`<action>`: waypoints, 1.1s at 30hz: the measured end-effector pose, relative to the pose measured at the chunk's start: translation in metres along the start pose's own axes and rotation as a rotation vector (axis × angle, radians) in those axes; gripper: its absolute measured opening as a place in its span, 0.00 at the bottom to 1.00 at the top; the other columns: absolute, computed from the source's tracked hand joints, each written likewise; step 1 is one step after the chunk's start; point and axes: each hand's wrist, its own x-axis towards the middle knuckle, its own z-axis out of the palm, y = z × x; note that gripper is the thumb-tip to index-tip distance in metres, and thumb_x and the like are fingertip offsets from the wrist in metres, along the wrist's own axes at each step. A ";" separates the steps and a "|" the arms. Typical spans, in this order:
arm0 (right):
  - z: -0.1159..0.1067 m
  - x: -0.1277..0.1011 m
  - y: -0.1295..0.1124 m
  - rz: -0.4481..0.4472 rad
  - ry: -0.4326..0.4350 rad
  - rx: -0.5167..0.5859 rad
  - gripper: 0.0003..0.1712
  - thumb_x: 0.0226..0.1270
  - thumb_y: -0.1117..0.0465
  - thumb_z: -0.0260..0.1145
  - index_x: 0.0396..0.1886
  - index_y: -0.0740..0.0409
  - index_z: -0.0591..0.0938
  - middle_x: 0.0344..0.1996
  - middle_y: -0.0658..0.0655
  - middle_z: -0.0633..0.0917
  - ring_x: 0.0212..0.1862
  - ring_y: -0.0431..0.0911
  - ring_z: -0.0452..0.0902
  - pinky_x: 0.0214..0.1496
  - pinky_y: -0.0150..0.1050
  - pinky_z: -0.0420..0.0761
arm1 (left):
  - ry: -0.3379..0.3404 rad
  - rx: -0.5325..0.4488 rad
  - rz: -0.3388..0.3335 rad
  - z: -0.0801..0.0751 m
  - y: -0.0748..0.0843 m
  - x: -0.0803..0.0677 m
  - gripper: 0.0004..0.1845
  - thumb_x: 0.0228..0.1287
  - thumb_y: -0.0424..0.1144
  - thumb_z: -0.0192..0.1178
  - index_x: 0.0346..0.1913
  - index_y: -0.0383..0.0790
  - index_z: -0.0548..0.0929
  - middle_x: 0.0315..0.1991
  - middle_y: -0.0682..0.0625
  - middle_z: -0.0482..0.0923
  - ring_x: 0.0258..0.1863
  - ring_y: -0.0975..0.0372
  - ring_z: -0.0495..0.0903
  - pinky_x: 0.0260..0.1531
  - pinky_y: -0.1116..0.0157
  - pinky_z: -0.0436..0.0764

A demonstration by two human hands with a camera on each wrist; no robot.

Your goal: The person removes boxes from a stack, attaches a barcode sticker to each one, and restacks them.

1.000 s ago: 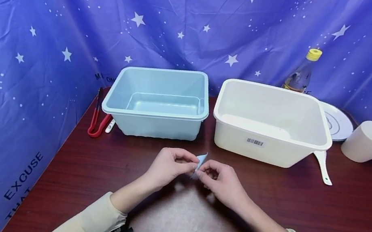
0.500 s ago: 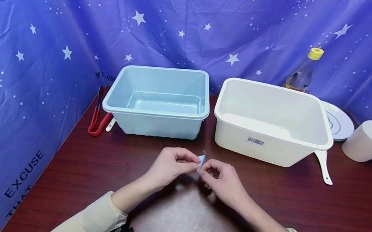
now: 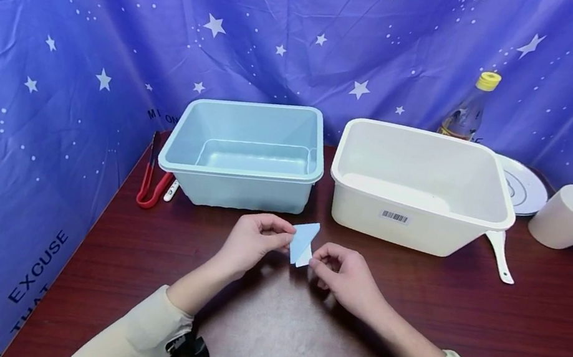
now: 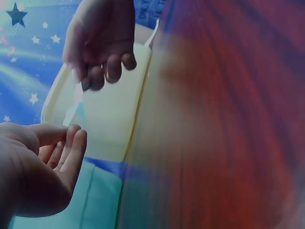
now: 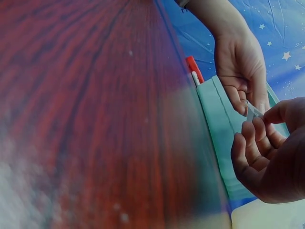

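A small piece of folded paper (image 3: 301,243), light blue with a white part at its lower right, is held between the two hands above the table, in front of the bins. My left hand (image 3: 248,245) pinches its left edge between thumb and fingers. At the lower right corner, the thumb and fingertips of my right hand (image 3: 343,276) pinch the white part. In the left wrist view the paper (image 4: 75,113) looks like a thin strip running between both hands. The right wrist view shows the paper (image 5: 253,113) partly hidden by fingers.
A light blue bin (image 3: 238,192) and a white bin (image 3: 370,221) stand side by side behind the hands. Red-handled tongs (image 3: 149,196) lie at the left. At the right are a white spoon handle (image 3: 500,258), a plate (image 3: 531,191), a white cup (image 3: 570,219) and a yellow-capped bottle (image 3: 464,117).
The paper has turned from nearly edge-on to showing its flat blue face and white part. My left hand has shifted left and slightly away; my right hand has barely moved.
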 end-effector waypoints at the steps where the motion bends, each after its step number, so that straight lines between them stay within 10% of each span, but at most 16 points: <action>1: 0.000 0.000 0.000 0.000 0.000 0.005 0.05 0.72 0.65 0.65 0.36 0.64 0.82 0.26 0.62 0.83 0.25 0.47 0.76 0.18 0.47 0.80 | 0.011 0.008 -0.001 -0.002 0.000 0.001 0.08 0.62 0.24 0.67 0.43 0.24 0.86 0.36 0.41 0.86 0.31 0.57 0.86 0.40 0.55 0.86; 16: -0.006 -0.001 -0.003 -0.112 0.170 0.017 0.05 0.66 0.70 0.63 0.30 0.60 0.81 0.18 0.59 0.79 0.22 0.49 0.76 0.27 0.35 0.74 | 0.129 0.072 -0.045 -0.016 -0.004 0.008 0.06 0.62 0.22 0.64 0.40 0.25 0.87 0.32 0.43 0.85 0.27 0.60 0.84 0.34 0.62 0.86; 24: -0.006 0.000 -0.001 -0.122 0.176 0.050 0.04 0.66 0.71 0.63 0.30 0.62 0.81 0.18 0.64 0.78 0.22 0.56 0.75 0.25 0.35 0.74 | -0.109 0.275 -0.136 -0.013 -0.009 0.004 0.06 0.62 0.28 0.68 0.41 0.32 0.88 0.30 0.47 0.83 0.24 0.59 0.80 0.28 0.63 0.81; 33: -0.006 -0.001 -0.003 -0.036 0.205 0.044 0.03 0.67 0.68 0.64 0.32 0.63 0.82 0.16 0.58 0.77 0.22 0.52 0.75 0.18 0.38 0.73 | 0.092 0.650 0.320 -0.001 0.009 -0.008 0.04 0.61 0.31 0.70 0.36 0.44 0.89 0.34 0.57 0.81 0.34 0.64 0.79 0.37 0.63 0.80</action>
